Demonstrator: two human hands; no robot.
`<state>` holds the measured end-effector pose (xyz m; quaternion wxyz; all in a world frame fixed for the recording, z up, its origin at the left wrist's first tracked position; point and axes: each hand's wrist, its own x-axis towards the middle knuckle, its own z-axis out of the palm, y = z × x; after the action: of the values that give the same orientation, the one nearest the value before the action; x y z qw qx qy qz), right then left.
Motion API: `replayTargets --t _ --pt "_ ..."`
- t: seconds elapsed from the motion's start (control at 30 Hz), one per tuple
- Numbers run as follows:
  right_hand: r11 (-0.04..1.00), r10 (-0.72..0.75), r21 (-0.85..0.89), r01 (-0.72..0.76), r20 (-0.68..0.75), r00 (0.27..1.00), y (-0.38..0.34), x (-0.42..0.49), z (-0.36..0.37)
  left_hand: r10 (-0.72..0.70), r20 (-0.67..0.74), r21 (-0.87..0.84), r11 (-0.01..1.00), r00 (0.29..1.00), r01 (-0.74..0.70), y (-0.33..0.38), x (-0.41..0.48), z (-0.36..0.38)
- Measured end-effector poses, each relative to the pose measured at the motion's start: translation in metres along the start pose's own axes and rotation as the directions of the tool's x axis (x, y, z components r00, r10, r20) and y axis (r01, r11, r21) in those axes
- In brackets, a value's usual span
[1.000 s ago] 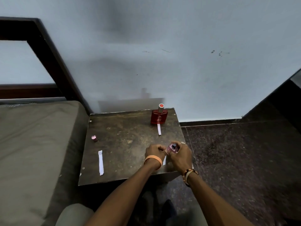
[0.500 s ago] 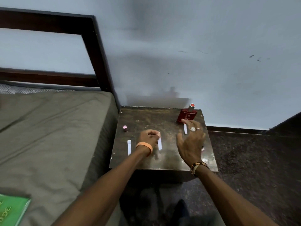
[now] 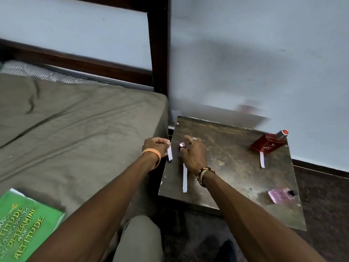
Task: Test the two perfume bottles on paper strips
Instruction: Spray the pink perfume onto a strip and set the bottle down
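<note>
**Paper strips (three) and perfume bottles (two): test part-way through**

Item 1. Red perfume bottle (image 3: 268,143), far right corner of the tabletop (image 3: 226,167), leaning in this wide view, silver neck with a red top. One paper strip (image 3: 262,159) lies flat just in front of it. Whether that strip has been sprayed cannot be told.

Item 2. Pink perfume bottle (image 3: 279,194), on its side near the right front edge, dark nozzle bare, cap off.

Item 3. Pink cap (image 3: 181,145), at the left part of the tabletop, well apart from its bottle.

Item 4. Left grip (image 3: 156,146), bare hand, fingers curled, pinching a held strip (image 3: 170,153) by its upper end. The strip hangs down at the tabletop's left edge.

Item 5. Right grip (image 3: 192,156), bare hand, fingertips at the pink cap. Blur hides whether it pinches the cap or only touches it.

Item 6. Spare strip (image 3: 185,177), flat on the tabletop beside the right wrist.

Item 7. Green book (image 3: 24,224) on the bed (image 3: 75,120), not part of the test.

Assessment: the uncapped pink bottle and the held strip suggest its sample is taken or under way. Fetching the cap looks like the step in hand. Left to do, as judged: recap the pink bottle and lay the held strip down. The spare strip's purpose is unclear
</note>
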<state>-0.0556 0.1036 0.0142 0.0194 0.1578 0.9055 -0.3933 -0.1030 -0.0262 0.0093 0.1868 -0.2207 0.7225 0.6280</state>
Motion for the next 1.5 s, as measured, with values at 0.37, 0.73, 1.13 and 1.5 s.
replayTargets --t 0.37,0.73,1.13,1.5 --pt "0.997 -0.013 -0.080 0.013 0.009 1.000 0.009 0.011 0.011 -0.003 0.175 0.105 0.994 0.985 -0.016 0.003 0.002 0.022" --pt "1.000 0.027 0.001 -0.027 -0.232 0.972 0.023 -0.061 -0.104 0.095 0.366 0.118 0.982 0.926 -0.147 0.042 -0.093 0.083" --pt "0.986 0.107 -0.072 -0.152 -0.429 0.897 0.104 -0.136 -0.234 0.145 0.596 0.088 0.966 0.790 -0.243 0.042 -0.210 0.213" --pt "0.974 0.190 -0.050 -0.219 -0.336 0.922 0.142 -0.143 -0.229 0.055 0.614 0.201 0.954 0.788 -0.223 0.010 -0.210 0.236"
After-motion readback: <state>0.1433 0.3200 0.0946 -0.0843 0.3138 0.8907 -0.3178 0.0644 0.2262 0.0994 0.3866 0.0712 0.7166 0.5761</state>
